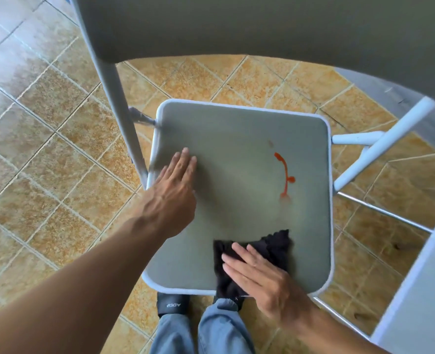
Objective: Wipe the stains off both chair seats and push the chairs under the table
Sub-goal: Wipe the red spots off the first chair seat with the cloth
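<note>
Chair seat [236,175] sat directly below the camera, grey pad with a pale rim, backrest [236,26] looming at the top of the head view. Red stain [284,175], a thin curved streak with a blob near its lower end, was on the right half of the seat, with a faint smear just below it and a small dull mark above. Black cloth [267,247] lay bunched at the near edge, part of it hanging over the rim, well short of the stain. Right hand [259,279] was flat on the cloth, fingers extended, pressing rather than gripping; nothing pinched. Left hand [175,185] was open, palm down on the left side of the seat, holding nothing, likely bracing. Risks as I judged them: a wet-looking streak plus a flat pass could drag red across clean pad instead of lifting it; that smear hinted it spreads easily. With the cloth only pressed, it could slip out from under the palm or slide off the front edge. The bunched folds meant patchy contact, so residue was likely along the thin arc. Folding frame legs [359,159] on glossy floor tiles [45,123] could skid under a hard push if the left hand lifted. Only this one chair was identifiable in view, and the pale surface at right could not be confirmed as the table.
</note>
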The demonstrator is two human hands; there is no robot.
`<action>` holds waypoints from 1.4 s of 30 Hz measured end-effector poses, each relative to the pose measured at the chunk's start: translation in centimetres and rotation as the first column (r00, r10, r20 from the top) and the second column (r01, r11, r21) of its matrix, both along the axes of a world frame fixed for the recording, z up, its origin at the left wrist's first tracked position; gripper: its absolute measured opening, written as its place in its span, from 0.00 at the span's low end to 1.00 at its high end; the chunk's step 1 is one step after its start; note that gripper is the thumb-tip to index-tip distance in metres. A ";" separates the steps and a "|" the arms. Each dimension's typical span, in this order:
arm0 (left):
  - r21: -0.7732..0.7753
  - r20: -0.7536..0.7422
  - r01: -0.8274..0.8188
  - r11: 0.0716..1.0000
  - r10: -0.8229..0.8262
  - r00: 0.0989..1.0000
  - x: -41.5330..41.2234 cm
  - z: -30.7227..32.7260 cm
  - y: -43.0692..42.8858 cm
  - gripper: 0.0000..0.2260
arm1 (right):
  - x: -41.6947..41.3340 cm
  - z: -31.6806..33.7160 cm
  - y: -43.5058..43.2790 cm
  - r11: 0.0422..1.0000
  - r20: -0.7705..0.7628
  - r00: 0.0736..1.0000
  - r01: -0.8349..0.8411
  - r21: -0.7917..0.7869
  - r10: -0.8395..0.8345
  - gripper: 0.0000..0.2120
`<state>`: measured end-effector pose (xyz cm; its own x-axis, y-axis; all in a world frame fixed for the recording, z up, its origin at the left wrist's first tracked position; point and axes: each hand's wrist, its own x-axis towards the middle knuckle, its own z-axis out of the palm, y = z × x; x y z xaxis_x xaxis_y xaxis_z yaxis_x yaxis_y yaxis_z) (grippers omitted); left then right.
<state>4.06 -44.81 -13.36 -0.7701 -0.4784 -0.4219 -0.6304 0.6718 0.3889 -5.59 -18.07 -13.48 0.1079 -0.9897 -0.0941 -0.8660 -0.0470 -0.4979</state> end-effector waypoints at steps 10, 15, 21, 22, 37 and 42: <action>-0.149 0.065 0.075 0.986 -0.066 0.996 -0.6 -0.5 1.3 0.31 | -17.0 -4.5 -12.0 0.935 -0.152 0.923 0.343 -0.089 -0.353 0.25; -0.168 0.092 0.096 0.981 -0.081 0.992 -0.7 -0.5 1.4 0.32 | -15.8 -4.4 -13.8 0.852 -0.071 0.849 0.521 -0.047 -0.523 0.28; -0.156 0.098 0.090 0.984 -0.075 0.992 -0.6 -0.7 1.3 0.32 | -3.3 -1.6 -2.3 0.962 0.022 0.962 0.273 -0.004 -0.273 0.22; -0.154 0.102 0.099 0.983 -0.083 0.991 -0.6 -0.7 1.3 0.32 | -2.5 -0.8 -0.4 0.973 0.015 0.973 0.232 0.015 -0.232 0.23; -0.109 0.054 0.058 0.992 -0.052 0.997 -0.8 -0.8 1.0 0.33 | -16.5 -4.4 -19.8 0.632 -0.105 0.626 0.774 -0.034 -0.773 0.19; -0.066 0.033 0.056 0.996 -0.054 0.998 -1.0 -0.5 0.4 0.33 | -6.4 -3.7 -11.1 0.938 -0.035 0.938 0.343 -0.056 -0.346 0.23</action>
<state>3.08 -44.45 -13.83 -0.7830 -0.4632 -0.4151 -0.6028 0.7297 0.3228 -12.03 -29.16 -17.16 -0.2436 -0.9690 -0.0421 -0.8541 0.2349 -0.4641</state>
